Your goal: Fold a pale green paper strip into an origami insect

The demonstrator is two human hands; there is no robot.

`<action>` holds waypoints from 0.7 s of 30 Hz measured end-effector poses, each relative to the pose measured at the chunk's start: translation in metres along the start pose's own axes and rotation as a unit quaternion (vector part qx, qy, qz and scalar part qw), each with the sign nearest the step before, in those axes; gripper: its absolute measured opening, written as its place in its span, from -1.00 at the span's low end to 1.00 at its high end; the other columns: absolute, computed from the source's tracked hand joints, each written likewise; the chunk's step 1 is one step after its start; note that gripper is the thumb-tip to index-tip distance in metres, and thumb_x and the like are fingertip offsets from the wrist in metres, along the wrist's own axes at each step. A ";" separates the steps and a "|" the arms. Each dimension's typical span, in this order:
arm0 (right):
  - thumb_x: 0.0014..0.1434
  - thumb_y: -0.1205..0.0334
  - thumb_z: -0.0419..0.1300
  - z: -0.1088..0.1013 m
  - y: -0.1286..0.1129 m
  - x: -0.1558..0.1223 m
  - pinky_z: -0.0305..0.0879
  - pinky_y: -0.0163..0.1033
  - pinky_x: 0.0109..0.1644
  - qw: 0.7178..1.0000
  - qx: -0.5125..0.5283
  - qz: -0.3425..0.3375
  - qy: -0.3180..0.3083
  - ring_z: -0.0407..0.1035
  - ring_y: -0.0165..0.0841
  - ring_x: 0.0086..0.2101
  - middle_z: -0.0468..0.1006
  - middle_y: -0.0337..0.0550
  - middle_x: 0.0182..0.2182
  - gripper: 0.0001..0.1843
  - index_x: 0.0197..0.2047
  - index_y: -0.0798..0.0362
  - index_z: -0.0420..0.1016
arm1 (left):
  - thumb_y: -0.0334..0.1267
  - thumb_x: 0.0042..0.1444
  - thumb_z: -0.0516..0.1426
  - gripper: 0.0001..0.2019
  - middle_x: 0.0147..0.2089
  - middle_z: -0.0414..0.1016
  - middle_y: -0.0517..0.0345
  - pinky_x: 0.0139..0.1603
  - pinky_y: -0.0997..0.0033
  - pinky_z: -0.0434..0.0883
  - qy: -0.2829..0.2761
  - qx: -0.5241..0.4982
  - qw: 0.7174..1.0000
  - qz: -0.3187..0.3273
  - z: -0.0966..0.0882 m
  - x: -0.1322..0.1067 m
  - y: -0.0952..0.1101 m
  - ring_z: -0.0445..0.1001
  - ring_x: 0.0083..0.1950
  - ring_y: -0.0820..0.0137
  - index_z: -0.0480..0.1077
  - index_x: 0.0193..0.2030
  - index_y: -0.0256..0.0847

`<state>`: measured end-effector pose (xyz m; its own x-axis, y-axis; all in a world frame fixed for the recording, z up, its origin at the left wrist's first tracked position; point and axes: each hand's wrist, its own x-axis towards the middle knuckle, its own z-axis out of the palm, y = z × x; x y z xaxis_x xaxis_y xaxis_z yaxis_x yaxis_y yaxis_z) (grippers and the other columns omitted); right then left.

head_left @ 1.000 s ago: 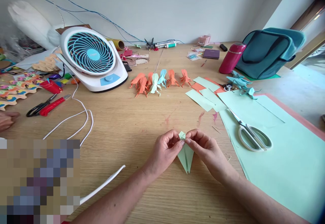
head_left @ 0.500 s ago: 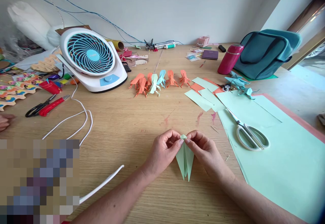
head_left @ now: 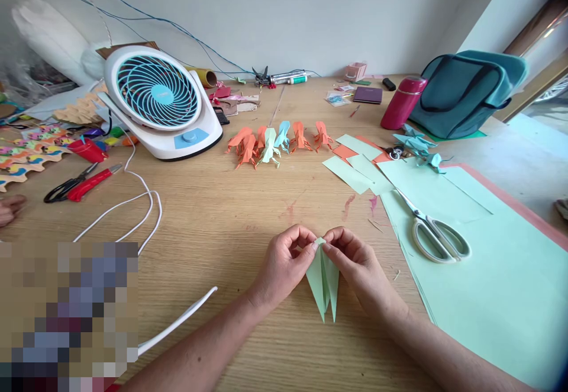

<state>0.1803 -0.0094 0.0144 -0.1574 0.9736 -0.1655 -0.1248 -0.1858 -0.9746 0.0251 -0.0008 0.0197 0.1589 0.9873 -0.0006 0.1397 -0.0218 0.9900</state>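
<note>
My left hand and my right hand both pinch the top of a pale green folded paper piece low in the middle of the wooden table. The piece is long and pointed, with two narrow tips aimed toward me. Fingers of both hands are curled and pressed on its upper fold. Beyond it stands a row of folded paper figures in orange, pale green and blue.
White-handled scissors lie on pale green paper sheets at the right. A desk fan with a white cable stands at the left, beside red-handled scissors. A pink bottle and teal bag stand at the back right. Another person's hand shows at the left edge.
The green piece has slid a little toward me and shows longer below my fingers. Both hands stay pinched on its top.
</note>
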 end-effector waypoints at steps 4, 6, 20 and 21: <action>0.09 -0.12 0.35 0.001 -0.002 -0.001 0.21 -0.29 -0.28 1.000 0.008 -0.004 0.006 0.25 -0.39 -0.36 0.40 -0.24 -0.38 -0.61 -0.31 0.02 0.42 | -0.25 0.16 0.18 -0.84 -0.47 0.36 0.26 -0.45 0.55 0.26 0.008 0.002 1.000 0.004 0.001 -0.001 -0.001 0.29 -0.46 0.52 0.37 -0.41 -0.25; 0.09 -0.11 0.35 0.002 -0.003 -0.001 0.21 -0.29 -0.28 1.000 0.008 -0.006 0.008 0.25 -0.38 -0.37 0.40 -0.24 -0.38 -0.62 -0.31 0.02 0.41 | -0.26 0.16 0.18 -0.84 -0.47 0.36 0.26 -0.45 0.55 0.26 0.014 0.005 1.000 0.007 0.001 -0.002 -0.001 0.29 -0.47 0.52 0.37 -0.42 -0.24; 0.12 -0.06 0.33 0.003 -0.003 -0.001 0.17 -0.29 -0.32 1.000 -0.007 -0.018 0.002 0.20 -0.40 -0.40 0.37 -0.26 -0.42 -0.66 -0.34 0.01 0.39 | -0.32 0.13 0.19 -0.88 -0.47 0.37 0.26 -0.45 0.58 0.27 0.024 -0.001 0.999 0.021 0.002 -0.003 -0.004 0.33 -0.44 0.51 0.36 -0.41 -0.24; 0.12 -0.06 0.34 0.003 -0.003 -0.001 0.17 -0.29 -0.31 1.000 -0.006 -0.019 0.002 0.20 -0.40 -0.39 0.37 -0.26 -0.42 -0.67 -0.34 0.01 0.39 | -0.33 0.13 0.18 -0.88 -0.47 0.37 0.26 -0.45 0.58 0.27 0.024 0.000 0.999 0.023 0.002 -0.003 -0.004 0.33 -0.44 0.51 0.36 -0.41 -0.24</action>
<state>0.1783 -0.0098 0.0178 -0.1486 0.9804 -0.1290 -0.1189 -0.1473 -0.9819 0.0264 -0.0039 0.0155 0.1174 0.9917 0.0514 0.1326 -0.0670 0.9889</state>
